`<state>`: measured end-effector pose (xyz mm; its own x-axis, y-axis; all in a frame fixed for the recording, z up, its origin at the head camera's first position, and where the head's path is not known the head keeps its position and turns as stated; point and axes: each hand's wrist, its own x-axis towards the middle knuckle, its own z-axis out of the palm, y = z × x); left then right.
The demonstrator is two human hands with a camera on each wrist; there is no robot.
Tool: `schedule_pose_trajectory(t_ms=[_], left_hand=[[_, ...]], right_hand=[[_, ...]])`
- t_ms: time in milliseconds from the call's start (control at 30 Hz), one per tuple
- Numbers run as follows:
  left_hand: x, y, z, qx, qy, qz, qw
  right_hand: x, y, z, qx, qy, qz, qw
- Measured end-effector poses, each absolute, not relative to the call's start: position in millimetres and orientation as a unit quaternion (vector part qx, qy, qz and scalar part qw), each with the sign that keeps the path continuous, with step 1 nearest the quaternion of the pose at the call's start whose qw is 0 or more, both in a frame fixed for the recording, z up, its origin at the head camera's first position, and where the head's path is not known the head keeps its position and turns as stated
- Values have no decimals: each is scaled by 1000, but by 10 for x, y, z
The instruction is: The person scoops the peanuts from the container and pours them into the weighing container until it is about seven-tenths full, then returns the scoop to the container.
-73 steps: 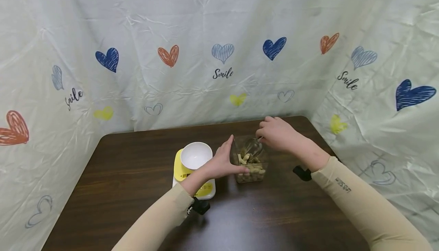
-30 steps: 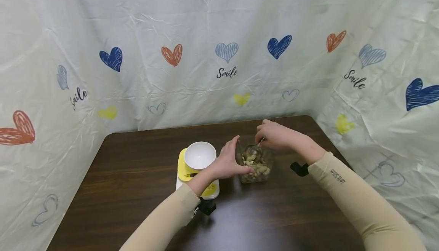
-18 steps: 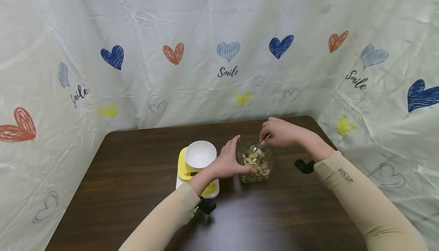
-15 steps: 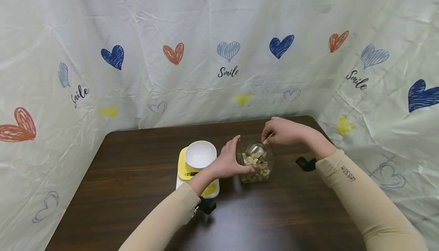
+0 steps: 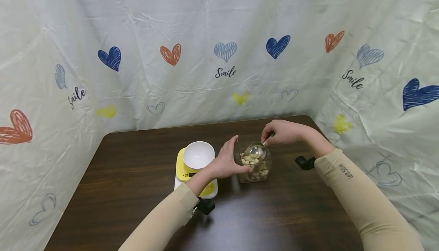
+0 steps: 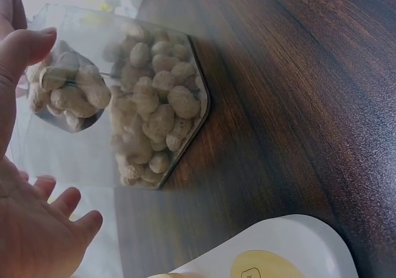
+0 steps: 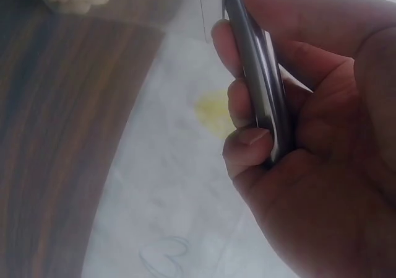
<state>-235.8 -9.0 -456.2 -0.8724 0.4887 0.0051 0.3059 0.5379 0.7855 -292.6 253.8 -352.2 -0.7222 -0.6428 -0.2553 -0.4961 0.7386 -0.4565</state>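
Note:
My left hand (image 5: 224, 163) spans the left side of a clear plastic box (image 5: 244, 143), thumb against the front wall and fingers towards the back. In the left wrist view, peanuts in their shells (image 6: 161, 117) fill the lower part of the box. My right hand (image 5: 284, 132) grips a metal scoop (image 5: 257, 151) whose bowl is inside the box, tilted over the peanuts. Fingers curl round its handle (image 7: 263, 80) in the right wrist view. Through the wall, the left wrist view shows several peanuts (image 6: 74, 95) lying in the scoop.
Left of the box stands a yellow and white kitchen scale (image 5: 181, 171), with a white bowl (image 5: 198, 155) on its platform. My left forearm crosses over the scale's front. A dark wooden table (image 5: 137, 175) lies beneath, and a heart-print curtain (image 5: 192, 83) surrounds it.
Inside the box, the right hand has turned the scoop so its bowl shows more plainly, handle up to the right. That hand has shifted slightly right. The left hand stays at the box.

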Motion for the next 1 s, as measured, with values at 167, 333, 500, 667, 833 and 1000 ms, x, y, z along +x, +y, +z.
schedule_pose_trajectory(t_ms=[167, 333, 500, 667, 833, 1000], left_hand=[[-2362, -98, -4589, 232, 857, 445, 116], [-2362, -111, -4613, 234, 852, 452, 119], [-2374, -103, -4627, 236, 852, 453, 113], [-2378, -98, -4626, 235, 851, 456, 113], [-2364, -101, -4615, 235, 850, 457, 117], [-2350, -105, -4599, 237, 848, 460, 116]], right_hand=[[-2956, 2524, -3545, -302, 911, -188, 209], [-2981, 2553, -3544, -292, 907, -204, 224], [-3003, 2607, -3516, -287, 898, -233, 240], [-3021, 2595, -3492, -274, 895, -242, 255], [-3026, 2568, -3477, -266, 894, -242, 267], [-3044, 2590, -3474, -267, 896, -235, 266]])
